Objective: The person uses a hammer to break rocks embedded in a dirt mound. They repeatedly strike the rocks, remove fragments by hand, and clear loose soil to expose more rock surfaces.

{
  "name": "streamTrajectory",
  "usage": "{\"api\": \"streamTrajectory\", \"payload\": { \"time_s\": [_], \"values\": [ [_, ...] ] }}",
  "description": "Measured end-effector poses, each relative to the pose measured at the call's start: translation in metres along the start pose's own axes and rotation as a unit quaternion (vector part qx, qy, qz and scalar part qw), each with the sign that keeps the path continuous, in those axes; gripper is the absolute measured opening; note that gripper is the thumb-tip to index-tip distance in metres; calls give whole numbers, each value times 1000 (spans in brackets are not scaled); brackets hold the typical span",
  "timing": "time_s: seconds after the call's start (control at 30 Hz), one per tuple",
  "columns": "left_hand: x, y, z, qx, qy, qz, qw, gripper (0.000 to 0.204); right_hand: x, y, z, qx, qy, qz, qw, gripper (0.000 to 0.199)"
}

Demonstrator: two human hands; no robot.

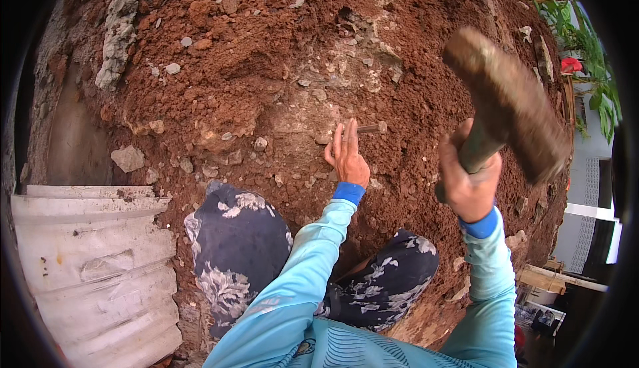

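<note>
My right hand (pixel 471 176) is wrapped round the handle of a sledgehammer (pixel 509 105), raised at the right with its dirt-caked head slightly blurred. In the middle, my left hand (pixel 349 157) is closed round a metal chisel (pixel 370 128). The chisel lies nearly level, its flared end sticking out to the right of my fingers. Its other end is hidden behind my hand. Under the chisel is a pale, hard patch of ground (pixel 296 125) set in loose red soil (pixel 233 68).
A corrugated metal sheet (pixel 100 268) lies at the lower left, near a loose stone (pixel 128 159). A lump of rough concrete (pixel 123 28) sits at the upper left. Green plants (pixel 582 48) and a wooden plank (pixel 542 280) stand at the right edge.
</note>
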State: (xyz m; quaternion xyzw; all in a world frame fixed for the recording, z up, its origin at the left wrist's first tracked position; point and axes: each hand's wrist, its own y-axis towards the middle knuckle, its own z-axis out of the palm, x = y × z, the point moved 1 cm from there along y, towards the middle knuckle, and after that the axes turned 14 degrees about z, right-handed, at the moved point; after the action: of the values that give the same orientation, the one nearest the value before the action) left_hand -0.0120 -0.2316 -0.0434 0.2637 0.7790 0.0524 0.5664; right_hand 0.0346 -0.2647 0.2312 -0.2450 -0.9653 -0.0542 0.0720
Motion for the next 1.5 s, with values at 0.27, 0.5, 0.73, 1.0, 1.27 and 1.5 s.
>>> {"api": "streamTrajectory", "payload": {
  "time_s": [0.27,0.5,0.73,1.0,1.27,1.5],
  "values": [
    [-10,-21,9,49,-6,35,998,63,-63,-58,37,278,66,260,922,21],
    [14,76,21,-19,53,-36,998,50,-21,-51,-2,151,278,292,903,28],
    [62,130,23,79,70,-113,988,36,-39,-71,24,121,419,328,838,13],
    [39,147,-25,27,-283,-38,958,8,-49,-78,60,106,672,433,591,16],
    [7,135,-5,62,-170,14,983,27,-68,-83,85,103,598,372,703,16],
    [-18,83,7,103,42,220,969,29,-58,-76,64,80,564,390,723,14]
  ]
}}
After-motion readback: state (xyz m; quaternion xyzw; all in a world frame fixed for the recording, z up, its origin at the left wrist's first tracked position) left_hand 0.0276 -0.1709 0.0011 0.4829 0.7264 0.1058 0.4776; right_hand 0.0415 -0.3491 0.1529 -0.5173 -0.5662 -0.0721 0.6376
